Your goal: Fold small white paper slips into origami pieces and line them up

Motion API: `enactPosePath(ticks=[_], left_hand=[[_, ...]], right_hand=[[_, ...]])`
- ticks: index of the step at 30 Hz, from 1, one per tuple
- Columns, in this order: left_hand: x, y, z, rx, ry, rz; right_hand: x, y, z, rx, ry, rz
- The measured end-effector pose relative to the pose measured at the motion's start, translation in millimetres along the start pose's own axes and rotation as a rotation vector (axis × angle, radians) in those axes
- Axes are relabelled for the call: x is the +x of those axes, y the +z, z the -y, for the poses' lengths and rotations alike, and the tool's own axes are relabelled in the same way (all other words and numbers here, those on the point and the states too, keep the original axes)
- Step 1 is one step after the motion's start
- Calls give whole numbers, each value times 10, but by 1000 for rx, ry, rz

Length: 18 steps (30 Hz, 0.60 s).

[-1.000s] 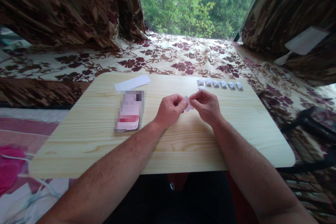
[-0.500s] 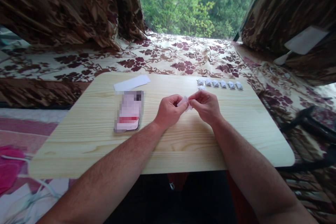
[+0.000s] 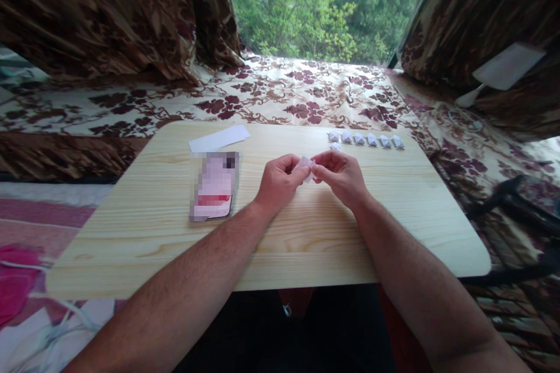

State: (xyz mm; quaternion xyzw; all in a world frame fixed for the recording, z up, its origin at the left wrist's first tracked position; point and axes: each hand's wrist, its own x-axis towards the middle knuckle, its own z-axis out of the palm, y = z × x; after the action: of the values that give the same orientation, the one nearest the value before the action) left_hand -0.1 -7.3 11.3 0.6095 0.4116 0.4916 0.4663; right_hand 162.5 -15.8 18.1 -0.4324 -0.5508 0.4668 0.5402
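Fingers of both hands pinch a small, creased white paper piece [image 3: 305, 165].

The tabletop [image 3: 306, 245] is pale wood with fine grain. The paper [image 3: 305, 165], the strip [image 3: 220, 138] and the row of folded pieces [image 3: 366, 139] are white. The curtains [image 3: 100, 11] and bedspread [image 3: 284, 90] carry maroon flowers on cream and brown.

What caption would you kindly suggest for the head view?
Left hand and right hand pinch a small white paper over the wooden table.
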Motion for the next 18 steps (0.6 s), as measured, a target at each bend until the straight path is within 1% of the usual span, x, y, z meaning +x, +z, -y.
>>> enactPosePath(ticks=[4, 9, 18], left_hand=[[-1, 2, 14, -30, -11, 22], [-5, 15, 3, -45, -7, 44], [-4, 23, -6, 15, 10, 12]], right_hand=[[-7, -15, -20, -74, -8, -12], [-9, -1, -36, -97, -43, -43], [-9, 4, -55, -139, -45, -66]])
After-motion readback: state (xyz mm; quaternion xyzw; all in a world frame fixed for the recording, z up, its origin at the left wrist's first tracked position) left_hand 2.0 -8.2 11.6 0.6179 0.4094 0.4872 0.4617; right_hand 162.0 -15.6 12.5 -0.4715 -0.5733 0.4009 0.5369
